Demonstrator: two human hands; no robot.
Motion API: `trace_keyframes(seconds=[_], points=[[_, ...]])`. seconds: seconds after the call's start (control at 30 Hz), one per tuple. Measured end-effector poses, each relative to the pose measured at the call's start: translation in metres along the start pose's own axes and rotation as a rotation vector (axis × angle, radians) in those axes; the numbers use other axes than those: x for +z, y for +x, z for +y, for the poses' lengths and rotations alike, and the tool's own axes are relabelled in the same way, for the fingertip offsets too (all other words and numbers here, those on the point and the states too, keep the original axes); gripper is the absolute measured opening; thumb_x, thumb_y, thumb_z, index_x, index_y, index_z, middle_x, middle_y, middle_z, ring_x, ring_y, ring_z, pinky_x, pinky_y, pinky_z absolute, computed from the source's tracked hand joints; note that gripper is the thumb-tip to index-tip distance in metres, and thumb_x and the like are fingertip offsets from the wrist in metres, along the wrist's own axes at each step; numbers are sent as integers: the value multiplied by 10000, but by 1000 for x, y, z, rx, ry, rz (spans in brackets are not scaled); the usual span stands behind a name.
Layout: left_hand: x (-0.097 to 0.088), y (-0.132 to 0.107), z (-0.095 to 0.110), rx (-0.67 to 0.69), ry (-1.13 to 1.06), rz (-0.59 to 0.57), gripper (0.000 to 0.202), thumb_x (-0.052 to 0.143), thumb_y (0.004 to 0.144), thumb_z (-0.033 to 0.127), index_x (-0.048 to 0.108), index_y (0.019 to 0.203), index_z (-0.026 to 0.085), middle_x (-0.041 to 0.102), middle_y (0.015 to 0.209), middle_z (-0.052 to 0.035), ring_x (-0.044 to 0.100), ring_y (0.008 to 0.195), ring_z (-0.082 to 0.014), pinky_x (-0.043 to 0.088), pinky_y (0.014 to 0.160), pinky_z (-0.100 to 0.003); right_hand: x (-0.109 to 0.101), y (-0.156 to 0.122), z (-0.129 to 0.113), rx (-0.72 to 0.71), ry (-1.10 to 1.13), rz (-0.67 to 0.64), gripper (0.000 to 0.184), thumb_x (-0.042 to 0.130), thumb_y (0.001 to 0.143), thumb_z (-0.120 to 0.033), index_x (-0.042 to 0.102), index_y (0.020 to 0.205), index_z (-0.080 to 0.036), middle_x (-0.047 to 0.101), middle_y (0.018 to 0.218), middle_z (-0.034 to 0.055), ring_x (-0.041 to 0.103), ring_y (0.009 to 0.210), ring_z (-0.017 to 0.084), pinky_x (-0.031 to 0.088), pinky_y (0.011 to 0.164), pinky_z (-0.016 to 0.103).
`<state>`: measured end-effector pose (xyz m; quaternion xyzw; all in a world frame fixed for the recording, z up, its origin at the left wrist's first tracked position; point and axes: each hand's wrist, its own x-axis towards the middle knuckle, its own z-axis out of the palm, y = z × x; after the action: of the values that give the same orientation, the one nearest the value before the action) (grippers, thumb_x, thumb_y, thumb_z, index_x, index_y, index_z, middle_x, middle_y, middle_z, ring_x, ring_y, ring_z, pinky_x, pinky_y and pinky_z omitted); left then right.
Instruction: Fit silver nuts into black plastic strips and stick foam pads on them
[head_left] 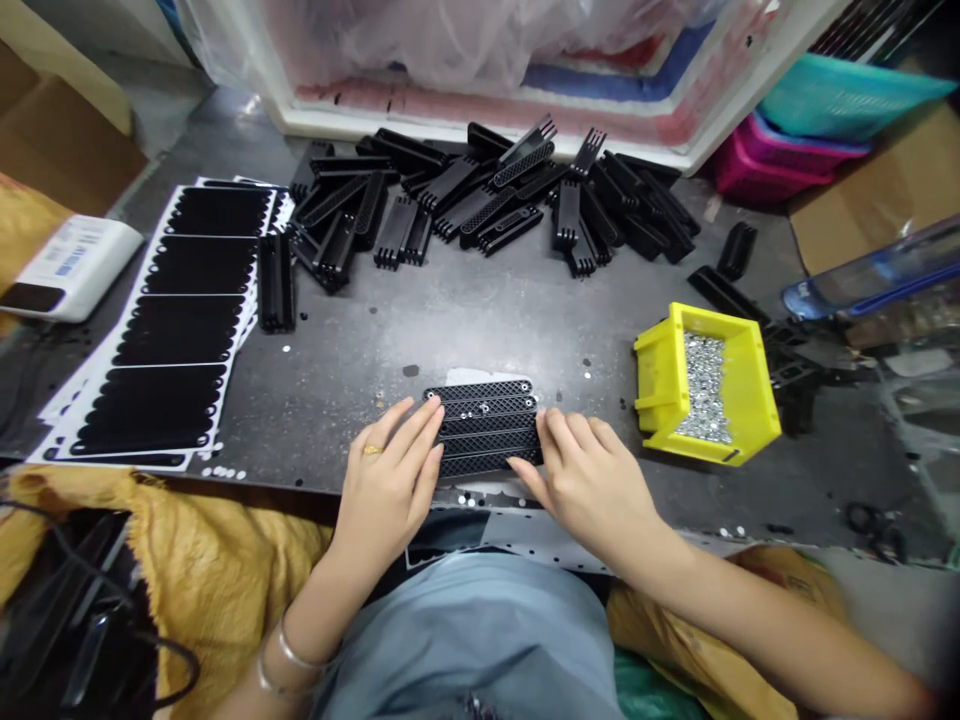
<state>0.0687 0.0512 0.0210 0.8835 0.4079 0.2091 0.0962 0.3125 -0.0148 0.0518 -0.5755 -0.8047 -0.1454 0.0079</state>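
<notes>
Several black plastic bars (487,424) with a mesh pattern lie side by side in front of me, on a white sheet that shows at their far edge. My left hand (390,460) grips the left ends of the row, fingertips and thumb against them. At the right ends, my right hand (589,470) presses with curled fingers and thumb. A few small silvery metal pieces (474,410) rest on top of the bars, and some sit at holes near their ends. Exactly which bars each finger touches is partly hidden.
A yellow bin (750,400) of small metal pieces stands at right. Loose black bars (450,185) are heaped at the back. Sheets of black stickers (199,330) and a white device (82,265) lie at left. A white-rimmed tray (480,140) borders the back; yellow sacks (225,560) flank me.
</notes>
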Motion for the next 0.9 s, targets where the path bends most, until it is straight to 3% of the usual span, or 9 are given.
trace_keyframes(seconds=[0.1, 0.27, 0.47, 0.63, 0.77, 0.9], points=[[2, -2, -6, 19, -37, -37, 512, 488, 1053, 206, 450, 1563, 228, 568, 1546, -76, 443, 1500, -297, 353, 1158, -472, 2, -2, 15, -54, 100, -27, 537, 421, 1089, -456, 717, 1196, -21, 729, 1122, 190, 598, 933, 272, 466, 820, 400], [8, -9, -14, 6, -139, -83, 597, 425, 1075, 213, 267, 1649, 245, 425, 1641, -92, 237, 1603, -279, 293, 1236, -505, 13, -15, 26, -86, 158, 17, 494, 516, 1064, -400, 635, 1317, 7, 698, 1248, 239, 614, 1019, 299, 495, 845, 420], [11, -11, -14, 14, -214, -121, 648, 433, 1091, 296, 150, 1672, 258, 333, 1686, -125, 210, 1610, -271, 270, 1260, -523, 25, -22, 26, 18, 449, 66, 522, 624, 1011, -437, 570, 1415, -111, 668, 1303, 219, 635, 1034, 297, 515, 814, 424], [17, -13, -16, 57, -159, -105, 912, 579, 1009, 540, 65, 1682, 200, 303, 1686, -193, 245, 1595, -325, 257, 1269, -532, 31, -22, 10, 34, 351, 120, 555, 668, 990, -395, 546, 1425, -72, 691, 1287, 240, 646, 1032, 309, 500, 824, 425], [21, -15, -15, 46, -106, -56, 936, 613, 996, 520, 73, 1682, 182, 309, 1679, -210, 227, 1597, -339, 274, 1260, -529, 29, -21, 1, 52, 271, 160, 529, 661, 996, -417, 592, 1368, -48, 725, 1264, 210, 653, 1020, 287, 480, 863, 406], [19, -13, -15, 63, -111, -61, 900, 625, 1002, 473, 95, 1681, 214, 365, 1660, -190, 244, 1594, -326, 283, 1256, -530, 22, -21, 5, 17, 197, 94, 582, 619, 1011, -477, 594, 1388, -34, 696, 1344, 202, 641, 1077, 293, 457, 924, 416]])
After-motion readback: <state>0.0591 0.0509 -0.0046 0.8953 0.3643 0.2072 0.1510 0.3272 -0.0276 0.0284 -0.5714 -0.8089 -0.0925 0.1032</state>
